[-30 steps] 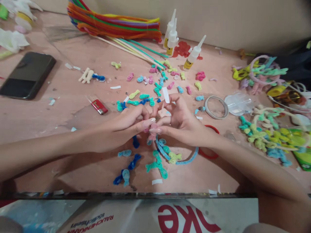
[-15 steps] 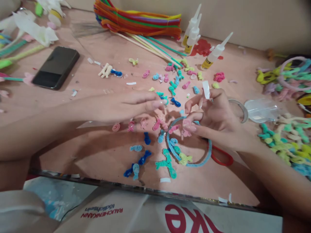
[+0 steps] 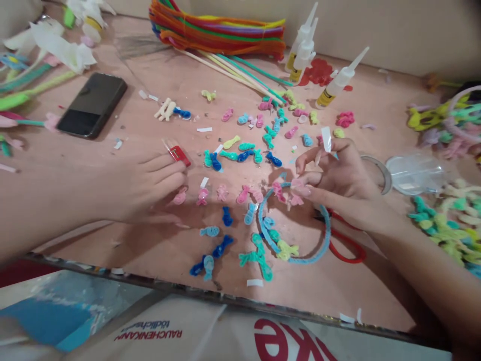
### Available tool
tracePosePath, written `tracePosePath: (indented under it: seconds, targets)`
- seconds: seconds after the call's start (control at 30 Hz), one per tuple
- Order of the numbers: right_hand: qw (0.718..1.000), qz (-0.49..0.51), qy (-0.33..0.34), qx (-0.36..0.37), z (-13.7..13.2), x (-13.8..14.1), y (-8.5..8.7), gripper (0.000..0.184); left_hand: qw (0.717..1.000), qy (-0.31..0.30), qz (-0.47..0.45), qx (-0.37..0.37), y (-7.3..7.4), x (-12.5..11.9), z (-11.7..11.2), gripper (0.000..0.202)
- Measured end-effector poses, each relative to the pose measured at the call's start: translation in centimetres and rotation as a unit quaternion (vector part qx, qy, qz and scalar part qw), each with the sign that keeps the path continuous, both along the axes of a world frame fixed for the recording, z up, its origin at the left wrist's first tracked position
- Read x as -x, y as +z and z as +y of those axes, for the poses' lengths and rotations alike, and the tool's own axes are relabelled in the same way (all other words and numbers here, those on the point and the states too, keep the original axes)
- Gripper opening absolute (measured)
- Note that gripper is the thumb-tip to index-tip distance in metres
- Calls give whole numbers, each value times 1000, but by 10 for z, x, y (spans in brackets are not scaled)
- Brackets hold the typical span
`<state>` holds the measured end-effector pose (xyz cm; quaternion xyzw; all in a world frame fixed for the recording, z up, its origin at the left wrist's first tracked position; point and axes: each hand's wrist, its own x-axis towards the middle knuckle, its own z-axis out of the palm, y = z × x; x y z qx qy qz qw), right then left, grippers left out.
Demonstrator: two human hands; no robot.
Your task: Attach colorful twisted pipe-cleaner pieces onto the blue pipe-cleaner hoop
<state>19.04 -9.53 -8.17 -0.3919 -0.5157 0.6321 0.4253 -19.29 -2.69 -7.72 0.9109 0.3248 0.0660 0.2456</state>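
Observation:
My right hand point(image 3: 334, 175) pinches a light blue pipe-cleaner ring point(image 3: 325, 235) at its top, where pink twisted pieces point(image 3: 278, 190) sit. A small white strip point(image 3: 326, 140) stands up by its index finger. More small pieces, among them a yellow one point(image 3: 287, 249), are on the ring's lower left side. My left hand point(image 3: 154, 185) is palm down at the left, thumb apart from the fingers. Its fingertips are beside a pink coiled piece point(image 3: 180, 195) and a small red and clear object point(image 3: 178, 154) whose kind I cannot make out.
Small fish-shaped pipe-cleaner pieces point(image 3: 223, 245) lie across the middle. Red-handled scissors point(image 3: 353, 250) lie partly under the ring. At the back are glue bottles point(image 3: 334, 87) and a pipe-cleaner bundle point(image 3: 221, 35). A phone point(image 3: 93, 105) lies left, a tape roll point(image 3: 383, 173) right.
My left hand has moved left from the middle pieces to the pink piece, uncovering a row of green and blue pieces. My right hand still holds the ring.

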Motion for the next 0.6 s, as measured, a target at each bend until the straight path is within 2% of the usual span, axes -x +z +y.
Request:
tracePosePath:
  seconds: [0.1, 0.17, 0.23, 0.37, 0.6]
  targets:
    - [1000, 6, 9, 3, 3, -1, -2, 46, 990, -93, 82, -68, -6, 22, -2, 41]
    - [1000, 13, 10, 6, 3, 0, -3, 42, 979, -124, 120, -108, -8, 25, -1, 40]
    - [1000, 17, 2, 13, 2, 2, -3, 42, 978, -123, 118, -119, -7, 21, 2, 42]
    - [999, 23, -9, 28, -3, 3, -5, 46, 984, -124, 86, -94, -5, 4, 7, 55]
    - [998, 36, 11, 43, -5, 3, -7, 41, 964, -130, 183, -143, -3, 1, 7, 66]
